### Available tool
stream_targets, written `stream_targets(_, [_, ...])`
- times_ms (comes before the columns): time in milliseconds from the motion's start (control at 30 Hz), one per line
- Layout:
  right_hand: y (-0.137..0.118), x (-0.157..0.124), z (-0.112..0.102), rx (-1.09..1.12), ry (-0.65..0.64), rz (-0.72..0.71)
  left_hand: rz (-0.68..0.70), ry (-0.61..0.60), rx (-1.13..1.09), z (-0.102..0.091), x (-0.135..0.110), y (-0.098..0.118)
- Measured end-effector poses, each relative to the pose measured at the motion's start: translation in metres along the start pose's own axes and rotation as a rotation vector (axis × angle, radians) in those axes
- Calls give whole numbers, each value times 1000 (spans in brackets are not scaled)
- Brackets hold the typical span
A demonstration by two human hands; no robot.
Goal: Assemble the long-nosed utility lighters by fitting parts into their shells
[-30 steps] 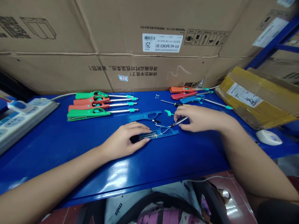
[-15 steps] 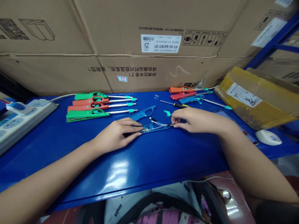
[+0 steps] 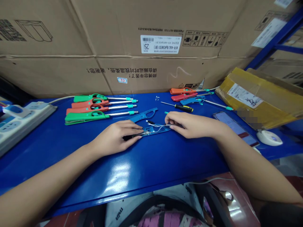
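Note:
An opened blue gas lighter lies between my hands. One blue casing half [image 3: 155, 130] holds the inner parts, with thin white wires [image 3: 157, 125] and a small black piece [image 3: 150, 122] above it. My left hand [image 3: 119, 135] is closed around the left end of this half, hiding much of it. At its right end, my right hand [image 3: 183, 123] pinches the metal tube, mostly hidden by the fingers. The other blue casing half [image 3: 144, 114] rests just behind. A teal piece [image 3: 166, 112] peeks out beside my right fingers.
A yellow-and-black screwdriver [image 3: 184, 108] lies behind my right hand. Several green and orange lighters [image 3: 87, 117] are lined up at left, near a power strip [image 3: 21, 121]. More lighters [image 3: 187, 96], a phone [image 3: 233, 127], a white mouse [image 3: 270, 138] and a taped parcel [image 3: 255, 94] sit at right.
My right hand has moved slightly left along the lighter. The screwdriver handle and phone show more fully, while the teal piece is now mostly covered. My left hand keeps its hold.

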State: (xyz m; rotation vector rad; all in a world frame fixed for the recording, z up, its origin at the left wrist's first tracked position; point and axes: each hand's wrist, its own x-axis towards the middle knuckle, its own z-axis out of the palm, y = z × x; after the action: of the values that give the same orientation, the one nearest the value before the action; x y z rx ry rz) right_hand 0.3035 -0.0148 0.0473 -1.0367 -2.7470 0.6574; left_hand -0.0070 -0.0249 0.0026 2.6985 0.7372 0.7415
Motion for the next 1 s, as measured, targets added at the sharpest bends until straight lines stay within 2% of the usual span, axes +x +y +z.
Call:
stream_targets(200, [-3,7,5,4,35,-78,5,-14,10,-3,1,2])
stream_targets(533, [6,7,6,-51,2,1,55,-32,72,-7,0,0])
stream_targets(1000, [12,10,8,-6,-29,-79,76,-61,92,-10,0,-4])
